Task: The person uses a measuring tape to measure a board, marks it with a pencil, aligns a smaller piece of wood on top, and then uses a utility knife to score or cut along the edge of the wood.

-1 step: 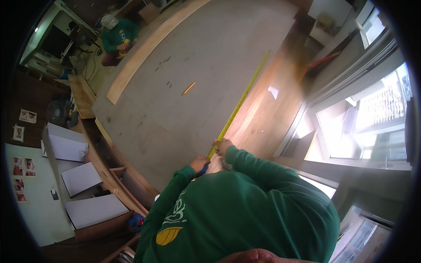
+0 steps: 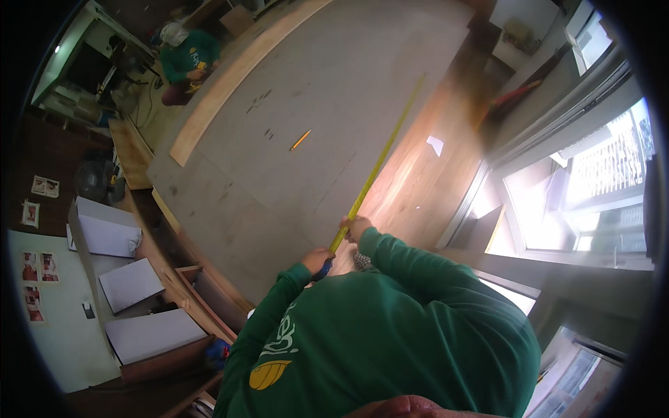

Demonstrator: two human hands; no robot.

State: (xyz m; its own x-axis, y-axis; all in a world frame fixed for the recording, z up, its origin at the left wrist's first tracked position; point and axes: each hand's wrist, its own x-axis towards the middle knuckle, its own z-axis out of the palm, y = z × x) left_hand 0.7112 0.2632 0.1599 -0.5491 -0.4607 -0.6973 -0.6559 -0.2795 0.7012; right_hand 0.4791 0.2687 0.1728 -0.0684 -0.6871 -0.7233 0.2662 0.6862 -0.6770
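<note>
Hold the yellow tape (image 2: 380,164), extended from lower centre toward upper right, taut and untwisted. Fingers: left hand (image 2: 318,260) clamped on the case (image 2: 323,269) (blue, partly hidden), right hand (image 2: 357,227) clamped on the blade (image 2: 362,195).

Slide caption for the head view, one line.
Left hand and right hand hold an extended yellow tape measure near the edge of a large grey board.

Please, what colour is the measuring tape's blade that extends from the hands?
The tape blade is yellow; it shows best in the head view.
</note>
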